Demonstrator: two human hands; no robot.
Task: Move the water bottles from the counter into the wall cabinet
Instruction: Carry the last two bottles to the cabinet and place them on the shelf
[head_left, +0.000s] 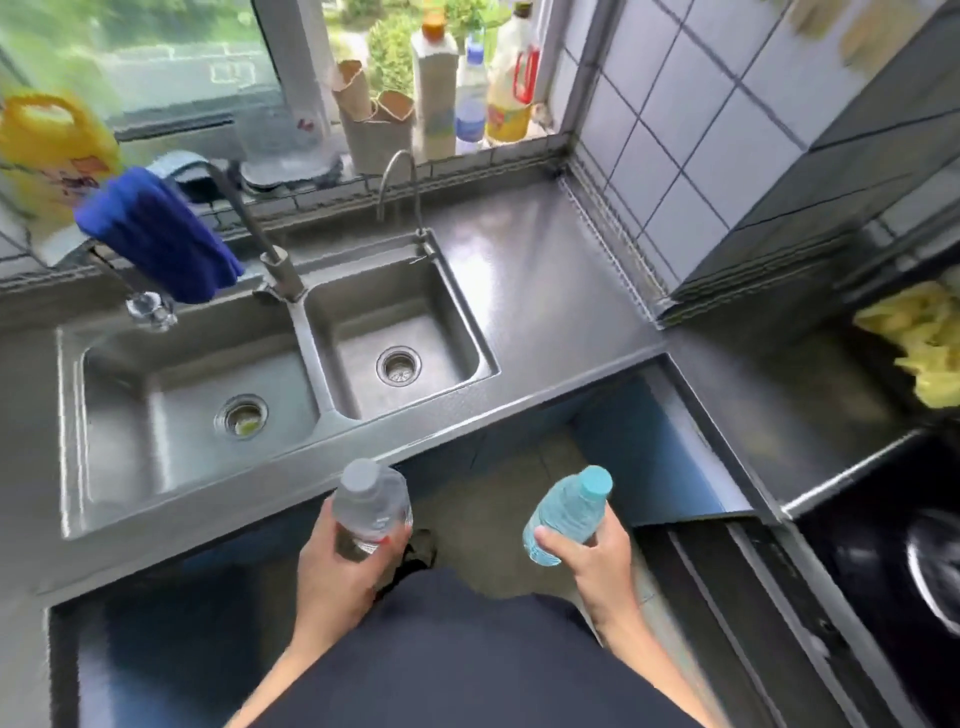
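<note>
My left hand (337, 566) grips a clear water bottle (370, 501) with a grey cap, held upright in front of the counter edge. A light-blue water bottle (569, 512) with a teal cap sits in my right hand (597, 556), tilted to the right. Both bottles hang over the floor, just off the dark counter (540, 291). Part of a dark cabinet (883, 156) shows at the upper right, above the counter's corner.
A double steel sink (270, 364) with two taps fills the left counter; a blue cloth (161, 239) hangs on one tap. Bottles and a jug stand on the windowsill (467, 88). A black hob (893, 561) lies at the right, yellow stuff (924, 353) behind it.
</note>
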